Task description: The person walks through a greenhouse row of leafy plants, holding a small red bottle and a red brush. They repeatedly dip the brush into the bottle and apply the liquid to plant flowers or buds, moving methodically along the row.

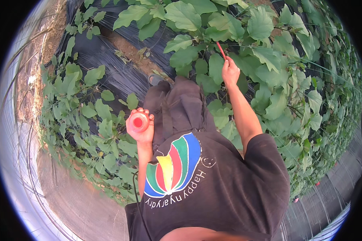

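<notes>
My left hand (142, 134) is wrapped round a small open-mouthed bottle (135, 121), whose contents and neck look red; it is held out to the left of my legs. My right hand (231, 73) reaches up to the right, its fingers closed on a thin red stick (221, 50). The stick's far tip points up and left, up against the leaves of a broad-leaved plant (213, 32). Whether the tip touches a leaf or stem I cannot tell.
Black plastic sheeting (145, 56) covers the ground ahead, with a strip of bare soil (130, 52) across it. Leafy plants (104, 116) crowd the left, and a dense row (321, 104) fills the right. Thin green strings (297, 58) run through the right-hand plants.
</notes>
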The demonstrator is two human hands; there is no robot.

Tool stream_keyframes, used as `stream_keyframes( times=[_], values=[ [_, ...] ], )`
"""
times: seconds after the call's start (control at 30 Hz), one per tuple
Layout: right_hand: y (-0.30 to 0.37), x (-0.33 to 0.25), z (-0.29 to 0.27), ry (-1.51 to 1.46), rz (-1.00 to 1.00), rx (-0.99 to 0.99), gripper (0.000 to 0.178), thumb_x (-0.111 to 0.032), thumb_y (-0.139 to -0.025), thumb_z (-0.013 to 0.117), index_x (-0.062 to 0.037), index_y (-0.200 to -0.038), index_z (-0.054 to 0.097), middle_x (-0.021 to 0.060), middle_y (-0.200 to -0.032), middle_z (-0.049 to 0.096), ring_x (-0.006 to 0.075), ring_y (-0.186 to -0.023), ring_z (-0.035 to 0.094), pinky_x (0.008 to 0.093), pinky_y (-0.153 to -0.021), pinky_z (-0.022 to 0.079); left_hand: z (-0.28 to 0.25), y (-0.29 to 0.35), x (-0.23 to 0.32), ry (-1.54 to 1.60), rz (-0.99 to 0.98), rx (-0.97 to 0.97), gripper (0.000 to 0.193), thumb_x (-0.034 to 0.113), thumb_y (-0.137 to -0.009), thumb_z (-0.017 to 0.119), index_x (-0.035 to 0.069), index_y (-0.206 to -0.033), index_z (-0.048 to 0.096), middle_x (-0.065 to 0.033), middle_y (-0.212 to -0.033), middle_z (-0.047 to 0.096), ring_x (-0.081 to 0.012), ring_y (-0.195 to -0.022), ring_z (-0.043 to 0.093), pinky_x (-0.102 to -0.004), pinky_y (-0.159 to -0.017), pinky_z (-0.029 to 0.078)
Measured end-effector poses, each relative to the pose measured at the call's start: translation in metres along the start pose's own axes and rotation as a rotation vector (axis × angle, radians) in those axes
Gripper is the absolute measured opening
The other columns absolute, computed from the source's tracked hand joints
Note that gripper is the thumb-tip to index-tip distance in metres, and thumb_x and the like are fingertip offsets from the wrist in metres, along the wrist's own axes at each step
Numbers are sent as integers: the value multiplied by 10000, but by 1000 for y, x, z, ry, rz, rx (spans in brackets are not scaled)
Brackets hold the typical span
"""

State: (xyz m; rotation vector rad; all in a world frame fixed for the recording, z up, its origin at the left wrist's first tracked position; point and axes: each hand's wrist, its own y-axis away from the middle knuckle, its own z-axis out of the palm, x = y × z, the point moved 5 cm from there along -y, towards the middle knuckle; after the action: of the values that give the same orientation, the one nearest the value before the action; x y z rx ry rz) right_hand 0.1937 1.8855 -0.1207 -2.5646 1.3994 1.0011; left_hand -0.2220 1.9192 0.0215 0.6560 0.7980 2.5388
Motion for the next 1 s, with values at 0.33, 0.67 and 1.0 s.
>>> stream_keyframes(
  times=[0.33,0.67,1.0],
  values=[
    [-14,-30,22,327,-240,-223,298,-328,-941,507,-193,-1140,683,205,-830,701,435,-799,673,527,-748,538,-23,11,-2,118,99,21,310,339,-929,519,89,-1088,614,-90,-1062,592,-270,-1008,537,-400,-800,450],
    [-50,-46,84,789,-323,-523,332,-327,-957,468,-185,-1203,640,220,-1013,696,416,-941,672,507,-835,539,-64,33,-11,236,182,83,317,351,-922,532,90,-1085,610,-88,-1072,583,-267,-1002,537,-402,-808,451],
    [-61,-46,105,993,-395,-592,315,-311,-950,461,-130,-1117,657,211,-1034,694,406,-968,677,497,-832,548,-87,57,-16,343,263,172,300,336,-932,520,89,-1078,608,-94,-1069,590,-264,-988,540,-399,-807,447]
  ],
)
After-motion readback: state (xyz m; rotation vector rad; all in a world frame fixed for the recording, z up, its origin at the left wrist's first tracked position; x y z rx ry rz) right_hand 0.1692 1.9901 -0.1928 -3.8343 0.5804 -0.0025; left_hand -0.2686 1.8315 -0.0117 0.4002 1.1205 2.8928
